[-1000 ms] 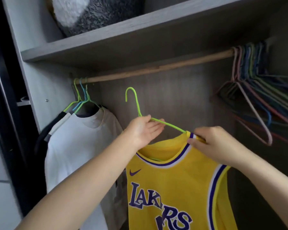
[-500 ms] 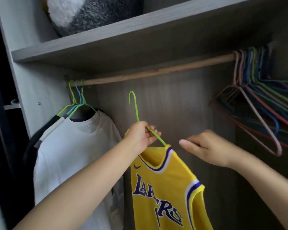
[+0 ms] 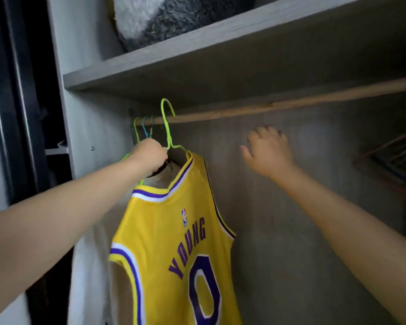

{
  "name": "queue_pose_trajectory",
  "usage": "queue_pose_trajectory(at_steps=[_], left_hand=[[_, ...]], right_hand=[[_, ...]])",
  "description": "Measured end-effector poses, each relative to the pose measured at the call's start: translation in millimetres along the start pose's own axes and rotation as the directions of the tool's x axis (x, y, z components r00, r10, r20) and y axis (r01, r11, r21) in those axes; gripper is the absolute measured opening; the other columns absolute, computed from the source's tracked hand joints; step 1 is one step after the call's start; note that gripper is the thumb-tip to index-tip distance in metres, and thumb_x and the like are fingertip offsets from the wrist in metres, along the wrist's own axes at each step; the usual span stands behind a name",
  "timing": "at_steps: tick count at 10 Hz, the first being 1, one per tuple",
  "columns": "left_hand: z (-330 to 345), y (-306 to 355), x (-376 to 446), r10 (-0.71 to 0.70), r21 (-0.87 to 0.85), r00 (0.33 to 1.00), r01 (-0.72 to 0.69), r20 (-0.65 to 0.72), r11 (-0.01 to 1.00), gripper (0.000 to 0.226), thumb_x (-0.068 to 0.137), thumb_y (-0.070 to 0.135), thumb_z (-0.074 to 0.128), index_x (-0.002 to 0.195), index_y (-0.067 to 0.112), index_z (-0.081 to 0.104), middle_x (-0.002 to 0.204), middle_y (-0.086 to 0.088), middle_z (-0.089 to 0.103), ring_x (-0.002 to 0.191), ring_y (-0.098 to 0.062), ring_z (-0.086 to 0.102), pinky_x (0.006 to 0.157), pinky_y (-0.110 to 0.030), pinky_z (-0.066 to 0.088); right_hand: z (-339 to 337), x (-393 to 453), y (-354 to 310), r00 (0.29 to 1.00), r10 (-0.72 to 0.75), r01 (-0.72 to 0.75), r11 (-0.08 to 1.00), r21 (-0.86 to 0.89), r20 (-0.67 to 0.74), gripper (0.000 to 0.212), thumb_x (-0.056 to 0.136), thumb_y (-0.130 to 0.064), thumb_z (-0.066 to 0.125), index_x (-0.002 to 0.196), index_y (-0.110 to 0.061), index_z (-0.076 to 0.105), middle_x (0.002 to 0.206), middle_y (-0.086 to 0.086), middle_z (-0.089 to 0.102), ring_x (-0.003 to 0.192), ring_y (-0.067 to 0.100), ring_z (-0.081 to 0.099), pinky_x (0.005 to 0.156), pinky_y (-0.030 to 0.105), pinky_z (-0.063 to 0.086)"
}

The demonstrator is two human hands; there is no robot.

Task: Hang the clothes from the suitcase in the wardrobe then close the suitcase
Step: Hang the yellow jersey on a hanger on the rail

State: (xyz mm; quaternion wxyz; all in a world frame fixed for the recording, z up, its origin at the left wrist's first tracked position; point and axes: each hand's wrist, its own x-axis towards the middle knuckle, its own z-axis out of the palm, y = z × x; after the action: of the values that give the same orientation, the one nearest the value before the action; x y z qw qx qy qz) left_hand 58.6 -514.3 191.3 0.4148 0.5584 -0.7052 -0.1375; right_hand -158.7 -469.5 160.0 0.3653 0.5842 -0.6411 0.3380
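A yellow basketball jersey (image 3: 183, 242) with purple trim hangs from a green wire hanger (image 3: 167, 123), its back with "YOUNG" and a number facing me. My left hand (image 3: 150, 157) grips the hanger at the base of its hook. The hook reaches up over the wooden rail (image 3: 279, 105) at its left end. My right hand (image 3: 266, 151) hovers to the right of the jersey, fingers loosely spread, holding nothing. The suitcase is out of view.
Other hangers (image 3: 142, 127) sit on the rail's left end, with a white garment (image 3: 89, 266) below them behind the jersey. A bunch of bare coloured hangers (image 3: 391, 156) shows at the right edge. A grey shelf (image 3: 197, 55) above carries a furry cushion (image 3: 164, 17).
My left hand lifted the hanger up and left to the rail, and the jersey turned its back toward me. My right hand let go of the jersey and now hovers free.
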Motion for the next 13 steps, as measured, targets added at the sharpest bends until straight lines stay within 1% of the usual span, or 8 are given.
queue_pose_trajectory(at_steps=[1, 2, 3, 5, 7, 10, 12, 13], left_hand=[[-13.1, -7.0, 34.2, 0.026, 0.085, 0.996, -0.019, -0.084, 0.996, 0.031, 0.093, 0.008, 0.043, 0.114, -0.009, 0.059, 0.113, -0.025, 0.060, 0.108, -0.037, 0.056, 0.084, -0.037, 0.046], [-10.3, -7.7, 51.1, 0.060, 0.244, 0.990, -0.028, -0.125, 0.969, 0.034, 0.095, 0.014, 0.043, 0.112, -0.010, 0.059, 0.117, -0.024, 0.060, 0.115, -0.036, 0.053, 0.094, -0.038, 0.042], [-6.4, -18.0, 81.5, 0.064, 0.336, 0.988, -0.014, -0.138, 0.942, 0.033, 0.096, 0.020, 0.044, 0.112, -0.003, 0.062, 0.118, -0.019, 0.061, 0.114, -0.034, 0.053, 0.089, -0.035, 0.044], [6.8, -30.3, 115.8, 0.060, 0.418, 0.989, 0.002, -0.133, 0.908, 0.029, 0.095, 0.022, 0.045, 0.109, 0.004, 0.062, 0.117, -0.016, 0.060, 0.110, -0.034, 0.055, 0.084, -0.035, 0.045], [22.4, -49.7, 125.1, 0.077, 0.555, 0.991, -0.005, -0.106, 0.832, 0.027, 0.094, 0.017, 0.044, 0.112, 0.008, 0.062, 0.118, -0.015, 0.060, 0.107, -0.033, 0.056, 0.077, -0.035, 0.045], [23.9, -50.6, 115.7, 0.065, 0.580, 0.989, 0.025, -0.133, 0.814, 0.026, 0.093, 0.014, 0.041, 0.110, 0.007, 0.060, 0.114, -0.014, 0.060, 0.104, -0.032, 0.058, 0.069, -0.032, 0.041], [12.5, -41.6, 93.1, 0.178, 0.569, 0.970, -0.055, -0.164, 0.820, 0.036, 0.097, 0.029, 0.038, 0.120, 0.006, 0.052, 0.121, -0.018, 0.053, 0.112, -0.036, 0.051, 0.080, -0.038, 0.044], [12.5, -33.1, 73.2, 0.249, 0.577, 0.957, -0.122, -0.147, 0.808, 0.033, 0.096, 0.023, 0.039, 0.121, 0.006, 0.053, 0.126, -0.018, 0.045, 0.118, -0.036, 0.044, 0.090, -0.041, 0.042]], right_hand=[[14.8, 20.8, -19.3, 0.994, -0.069, 0.073, 0.996, -0.045, 0.083, 0.045, 0.091, -0.032, 0.045, 0.125, -0.003, 0.048, 0.144, 0.016, 0.036, 0.136, 0.028, 0.028, 0.112, 0.048, 0.014], [27.3, 43.0, -24.2, 0.983, -0.046, 0.063, 0.994, -0.088, 0.175, 0.060, 0.091, -0.032, 0.046, 0.143, -0.011, 0.025, 0.157, 0.004, 0.005, 0.145, 0.022, 0.002, 0.115, 0.048, -0.001], [36.0, 64.3, -18.1, 0.981, 0.011, 0.016, 0.991, -0.135, 0.195, 0.067, 0.093, -0.029, 0.043, 0.148, -0.013, 0.008, 0.157, 0.001, -0.003, 0.145, 0.020, -0.007, 0.115, 0.045, -0.006], [43.4, 79.2, -8.2, 0.984, -0.036, 0.071, 0.978, -0.197, 0.174, 0.069, 0.094, -0.027, 0.039, 0.148, -0.012, -0.001, 0.157, 0.004, -0.002, 0.144, 0.023, -0.005, 0.114, 0.037, -0.013], [43.6, 78.3, -12.0, 0.969, -0.021, 0.087, 0.961, -0.263, 0.245, 0.079, 0.092, -0.034, 0.043, 0.147, -0.010, -0.009, 0.156, 0.005, -0.009, 0.144, 0.025, -0.010, 0.114, 0.039, -0.014], [37.5, 81.3, -11.6, 0.948, 0.001, 0.097, 0.951, -0.292, 0.319, 0.088, 0.088, -0.039, 0.049, 0.146, -0.011, -0.012, 0.156, 0.005, -0.011, 0.143, 0.024, -0.013, 0.114, 0.040, -0.014], [26.5, 83.7, -20.2, 0.915, 0.039, 0.096, 0.945, -0.312, 0.401, 0.092, 0.087, -0.042, 0.051, 0.146, -0.010, -0.012, 0.156, 0.006, -0.013, 0.143, 0.024, -0.013, 0.115, 0.040, -0.011], [21.7, 87.5, -24.2, 0.905, 0.045, 0.078, 0.960, -0.270, 0.422, 0.091, 0.088, -0.039, 0.052, 0.146, -0.009, -0.010, 0.156, 0.007, -0.013, 0.144, 0.024, -0.013, 0.116, 0.037, -0.007]])
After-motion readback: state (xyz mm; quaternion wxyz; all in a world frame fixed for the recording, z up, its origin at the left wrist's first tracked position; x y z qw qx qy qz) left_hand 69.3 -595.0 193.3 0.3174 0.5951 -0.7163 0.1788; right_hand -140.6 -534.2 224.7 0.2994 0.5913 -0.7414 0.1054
